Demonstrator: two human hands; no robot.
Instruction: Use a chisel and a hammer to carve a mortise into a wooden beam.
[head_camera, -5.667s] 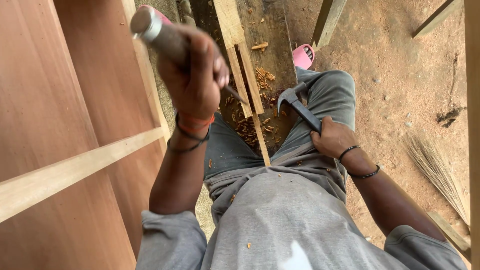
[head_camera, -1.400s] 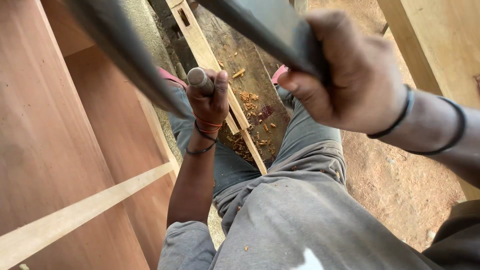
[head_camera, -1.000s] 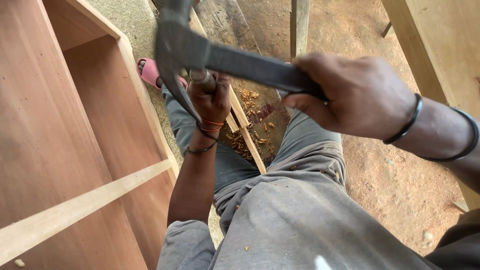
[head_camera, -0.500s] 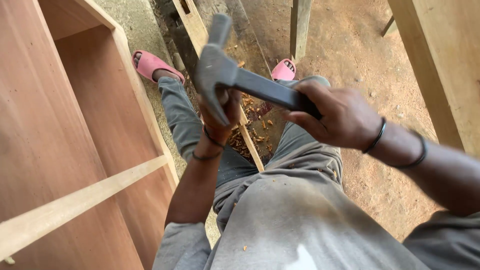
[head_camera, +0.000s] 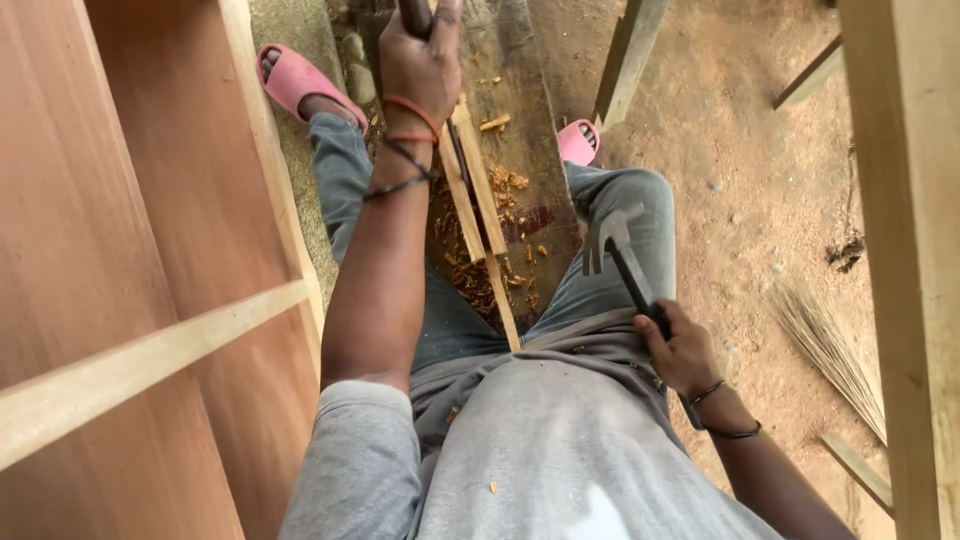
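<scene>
Lying chips (head_camera: 495, 270) show some wood is cut away; chisel (head_camera: 415, 14) is gripped by left hand (head_camera: 420, 62), claw hammer (head_camera: 625, 265) by right hand (head_camera: 680, 350), on the wooden strip (head_camera: 480, 215)

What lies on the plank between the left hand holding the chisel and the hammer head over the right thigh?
In the head view, between the left hand and the hammer, a narrow wooden strip lies along the plank, with orange wood chips scattered beside it.

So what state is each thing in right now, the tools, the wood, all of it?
Left hand: raised, closed round a tool handle, tip out of view.
Right hand: lowered by the thigh, gripping a claw hammer.
Claw hammer: head resting by the knee.
Wooden strip: lying flat between the legs.
Wood chips: scattered loose.
Pink sandals: worn on both feet.
</scene>
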